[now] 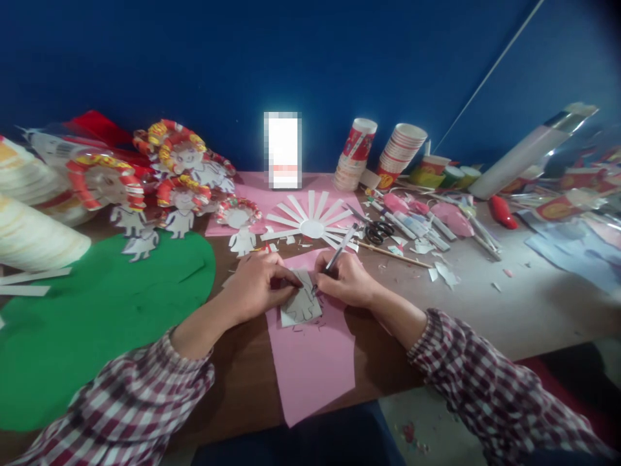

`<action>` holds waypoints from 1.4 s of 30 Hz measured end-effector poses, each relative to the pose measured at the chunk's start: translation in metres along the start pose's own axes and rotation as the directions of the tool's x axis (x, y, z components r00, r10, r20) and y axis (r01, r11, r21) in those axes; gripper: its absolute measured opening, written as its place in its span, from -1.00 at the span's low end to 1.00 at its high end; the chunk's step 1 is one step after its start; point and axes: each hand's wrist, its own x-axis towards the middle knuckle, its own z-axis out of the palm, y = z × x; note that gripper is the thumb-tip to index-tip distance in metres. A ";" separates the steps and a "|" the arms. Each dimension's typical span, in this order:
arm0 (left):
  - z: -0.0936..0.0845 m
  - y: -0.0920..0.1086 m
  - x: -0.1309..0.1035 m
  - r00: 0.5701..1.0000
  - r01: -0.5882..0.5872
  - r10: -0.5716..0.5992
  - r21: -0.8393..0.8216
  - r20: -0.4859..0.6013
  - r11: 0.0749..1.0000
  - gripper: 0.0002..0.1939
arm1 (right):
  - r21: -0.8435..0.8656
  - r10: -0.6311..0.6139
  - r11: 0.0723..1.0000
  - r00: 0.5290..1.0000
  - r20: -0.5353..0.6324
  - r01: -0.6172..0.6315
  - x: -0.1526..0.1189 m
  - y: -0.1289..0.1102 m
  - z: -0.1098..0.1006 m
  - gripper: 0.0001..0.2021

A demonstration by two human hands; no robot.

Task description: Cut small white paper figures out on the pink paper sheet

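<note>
In the middle of the table, a small white piece of paper (301,313) lies on a pink sheet (315,372). A dark outline of a figure with wavy edges is drawn on it. My left hand (257,285) grips the paper's upper left part with thumb and fingers, bent and close together. A pen (342,247) slants up out of my right hand (348,279), whose fingers are closed around it. The pen's tip is at the right edge of the outline. My fingers hide the upper part of the drawing. Short dark marks show on the pink sheet below the paper.
Beyond my hands lies a paper cup cut into spread strips (312,228). Black scissors (379,230), a thin stick (395,254) and paper scraps are to its right. Stacked cups (400,152) stand behind. Left are decorated paper figures (179,217) and a green sheet (111,323).
</note>
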 end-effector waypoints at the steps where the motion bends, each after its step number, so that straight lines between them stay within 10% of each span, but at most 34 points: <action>1: 0.000 0.000 0.000 1.000 0.001 -0.001 0.001 0.001 1.000 -0.85 | -0.010 0.000 1.000 1.000 0.004 0.000 0.000 0.000 0.000 -0.92; 29: 0.001 -0.001 0.000 1.000 -0.015 0.015 -0.006 -0.016 1.000 -0.83 | 0.009 -0.044 0.999 0.999 -0.003 0.044 0.001 0.005 -0.001 -0.94; 42: 0.000 0.003 -0.003 0.999 0.017 -0.018 -0.030 -0.038 0.999 -0.87 | 0.551 0.098 0.833 0.992 -0.075 -0.041 0.003 0.015 -0.003 -0.74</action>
